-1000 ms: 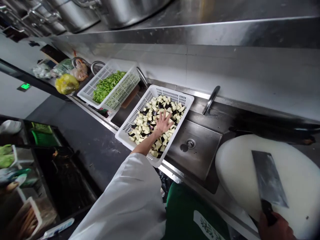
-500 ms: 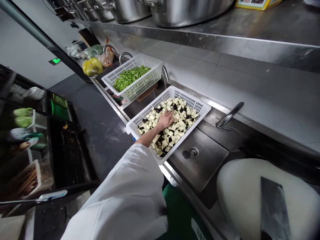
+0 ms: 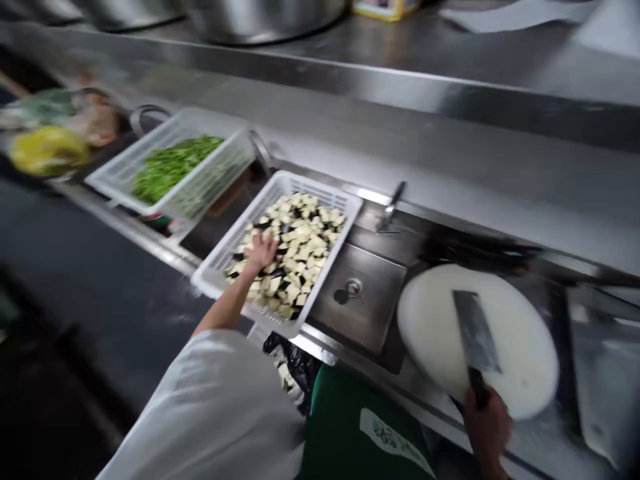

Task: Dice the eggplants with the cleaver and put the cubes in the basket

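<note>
My left hand (image 3: 262, 251) lies on the diced eggplant (image 3: 300, 247), fingers spread, at the left side of the heap. The cubes are pale with dark skin and fill a white slotted basket (image 3: 231, 245) set over the sink. At the lower right my right hand (image 3: 488, 424) is wrapped round the black handle of a cleaver (image 3: 476, 331). The cleaver's broad blade rests flat on a round white cutting board (image 3: 520, 333).
A second white basket (image 3: 210, 175) holds chopped green vegetables (image 3: 173, 167) to the left. Between basket and board lies a steel sink basin (image 3: 350, 313) with a faucet (image 3: 393, 205) behind. Large pots (image 3: 265, 20) stand on a shelf overhead. A black bag (image 3: 295, 360) hangs below the counter edge.
The view has swung right, bringing my right hand on the cleaver handle and the whole cutting board into sight. My left hand is still on the eggplant, now nearer the basket's left side.
</note>
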Motion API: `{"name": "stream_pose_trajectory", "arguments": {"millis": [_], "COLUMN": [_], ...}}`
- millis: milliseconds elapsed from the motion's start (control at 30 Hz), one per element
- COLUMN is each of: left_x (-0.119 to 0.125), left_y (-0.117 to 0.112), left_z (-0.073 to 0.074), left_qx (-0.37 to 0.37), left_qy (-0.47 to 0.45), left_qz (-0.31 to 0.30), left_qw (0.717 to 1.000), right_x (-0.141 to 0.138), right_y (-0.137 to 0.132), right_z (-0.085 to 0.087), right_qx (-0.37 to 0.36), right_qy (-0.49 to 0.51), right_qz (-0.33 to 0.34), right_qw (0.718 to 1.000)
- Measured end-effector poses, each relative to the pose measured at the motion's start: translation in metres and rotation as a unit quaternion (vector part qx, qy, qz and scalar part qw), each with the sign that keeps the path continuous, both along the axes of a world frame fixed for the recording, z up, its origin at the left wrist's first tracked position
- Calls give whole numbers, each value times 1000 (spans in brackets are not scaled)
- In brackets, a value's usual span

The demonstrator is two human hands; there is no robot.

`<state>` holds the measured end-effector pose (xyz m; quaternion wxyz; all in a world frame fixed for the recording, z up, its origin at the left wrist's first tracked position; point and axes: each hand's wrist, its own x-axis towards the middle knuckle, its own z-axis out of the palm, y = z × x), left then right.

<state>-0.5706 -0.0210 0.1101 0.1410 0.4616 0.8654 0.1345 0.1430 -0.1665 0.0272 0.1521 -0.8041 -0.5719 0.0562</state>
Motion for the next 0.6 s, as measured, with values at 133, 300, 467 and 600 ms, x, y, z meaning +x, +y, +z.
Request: {"name": "stream_pose_trajectory", "arguments": {"millis": [133,300,467,600], "left_x": [31,158,305,395], "left_y": [10,13,66,147], "left_z": [28,79,76,44], "left_qx": [321,447,374,269], "left_qy": [3,-85,-150,-217], "left_qz": [-32,-313,-498,-450], "left_qw": [947,834,767,823], "right_x": [-3,-6,-6,-7], "right_y": [1,-4,-7,-6], "right_z": [-8,-22,-27,-24], "right_qx": [58,93,93,77], "right_qy": [17,19,30,60], "right_qz": [-2,-40,-40,-55], "right_qw": [998,995,994,994]}}
